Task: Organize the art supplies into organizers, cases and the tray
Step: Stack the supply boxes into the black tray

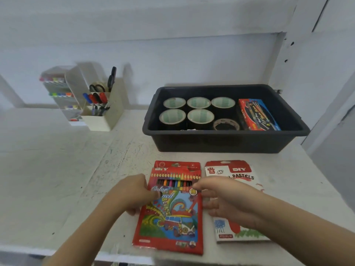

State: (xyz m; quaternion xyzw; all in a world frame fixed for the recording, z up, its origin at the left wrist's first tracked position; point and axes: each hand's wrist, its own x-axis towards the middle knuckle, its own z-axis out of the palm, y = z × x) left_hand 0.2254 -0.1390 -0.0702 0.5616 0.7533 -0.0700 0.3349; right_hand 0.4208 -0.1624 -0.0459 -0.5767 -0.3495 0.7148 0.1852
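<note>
Together, left hand (132, 194) and right hand (227, 200) grip the pencil box (172, 219).

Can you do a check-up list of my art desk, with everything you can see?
Surface: white table, scuffed and speckled.
Job's things: pencil pack flat at the front edge; pastels box beside it on its right; dark tray behind, holding six tape rolls and a red-blue box; organizer at back left with markers and scissors; clear pen rack beside it.
Clutter: nothing seen.
Grippers: left hand grips the pencil pack's left edge; right hand grips its right edge, over the pastels box.
Cables: nothing seen.
Surroundings: white wall behind.
</note>
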